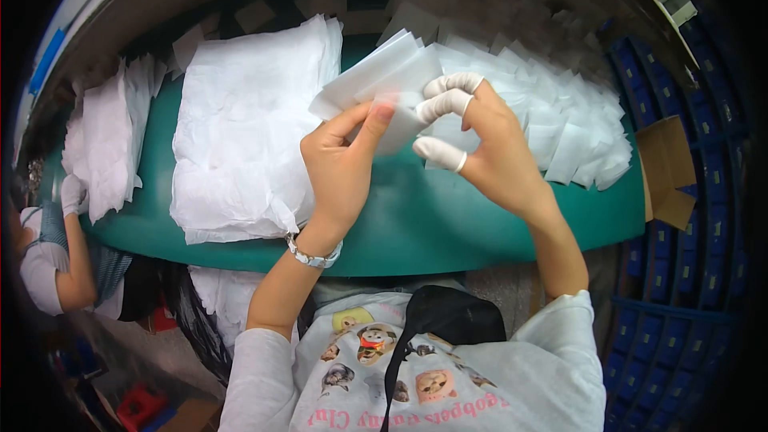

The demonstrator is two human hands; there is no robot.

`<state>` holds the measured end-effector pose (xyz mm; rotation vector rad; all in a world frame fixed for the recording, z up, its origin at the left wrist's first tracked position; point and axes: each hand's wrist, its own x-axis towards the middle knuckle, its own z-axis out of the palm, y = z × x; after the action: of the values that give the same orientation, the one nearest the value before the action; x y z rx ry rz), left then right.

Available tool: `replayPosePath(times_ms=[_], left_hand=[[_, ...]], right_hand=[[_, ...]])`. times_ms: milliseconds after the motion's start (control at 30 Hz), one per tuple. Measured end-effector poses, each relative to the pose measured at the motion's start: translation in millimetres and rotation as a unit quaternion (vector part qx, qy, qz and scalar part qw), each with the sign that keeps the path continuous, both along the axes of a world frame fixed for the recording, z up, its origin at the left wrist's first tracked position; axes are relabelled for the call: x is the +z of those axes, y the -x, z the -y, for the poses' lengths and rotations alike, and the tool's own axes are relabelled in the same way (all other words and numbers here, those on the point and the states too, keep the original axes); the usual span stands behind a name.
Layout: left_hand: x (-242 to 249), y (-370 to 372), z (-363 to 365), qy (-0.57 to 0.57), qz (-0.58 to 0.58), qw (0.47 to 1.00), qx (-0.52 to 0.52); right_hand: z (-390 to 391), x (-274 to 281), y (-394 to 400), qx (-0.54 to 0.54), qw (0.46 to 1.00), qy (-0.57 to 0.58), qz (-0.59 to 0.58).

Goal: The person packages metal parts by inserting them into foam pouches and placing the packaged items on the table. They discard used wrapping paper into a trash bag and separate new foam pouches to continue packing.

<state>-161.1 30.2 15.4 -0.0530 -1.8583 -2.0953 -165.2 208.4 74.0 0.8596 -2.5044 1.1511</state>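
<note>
sheets (pixel 364 76), thin, white and half see-through, stood fanned in a small bundle in the left hand (pixel 340 156), raised over the green bench (pixel 456 232) between a large white stack (pixel 248 112) on the left and a loose pile (pixel 576 132) on the far right. the left fingers were pinched, with the thumb pressed on the near edge of the bundle. the right hand (pixel 500 140), with white covers (pixel 440 152) on its thumb and two fingers, was at the bundle's right edge; its thumb stood slightly apart from the fingertips, and whether those touched the bundle could not be told. the layers looked so light that two might cling and come away together, or, if the left pinch loosened, the uneven fan might slide apart and drop. too hard a pinch could crease the edges, and a careless sweep rightward could scatter the pile.
</note>
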Motion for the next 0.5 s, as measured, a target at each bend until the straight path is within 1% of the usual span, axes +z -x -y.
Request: replayPosePath(times_ms=[33, 133, 167, 200, 267, 300, 367, 400, 467, 500], left_hand=[[0, 1, 0, -0.002, -0.011, 1.000, 0.005], [2, -6, 3, -0.007, -0.030, 0.999, 0.019], [6, -10, 6, -0.007, -0.025, 0.999, 0.024], [10, -16, 10, -0.008, -0.018, 0.999, 0.030], [23, -34, 27, -0.097, -0.045, 0.993, 0.051], [27, -43, 36, -0.124, -0.065, 0.988, 0.071], [32, -60, 55, -0.157, -0.117, 0.973, 0.121], [33, -68, 64, -0.172, -0.117, 0.970, 0.130], [33, -85, 79, -0.202, -0.115, 0.961, 0.150], [29, -91, 83, -0.204, -0.098, 0.962, 0.154]], right_hand=[[1, 0, 0, -0.003, 1.000, -0.014, 0.010], [4, 0, 6, 0.014, 0.998, -0.001, 0.069], [3, -5, 12, 0.045, 0.996, 0.026, 0.070], [2, -6, 17, 0.048, 0.991, 0.042, 0.116], [1, -6, 27, 0.055, 0.973, 0.074, 0.211], [-3, -10, 39, 0.078, 0.959, 0.098, 0.256], [-3, -13, 65, 0.051, 0.950, 0.151, 0.269], [-3, -14, 81, 0.038, 0.944, 0.176, 0.276], [-2, -18, 121, 0.005, 0.949, 0.176, 0.263], [-3, -25, 144, -0.043, 0.948, 0.165, 0.268]])
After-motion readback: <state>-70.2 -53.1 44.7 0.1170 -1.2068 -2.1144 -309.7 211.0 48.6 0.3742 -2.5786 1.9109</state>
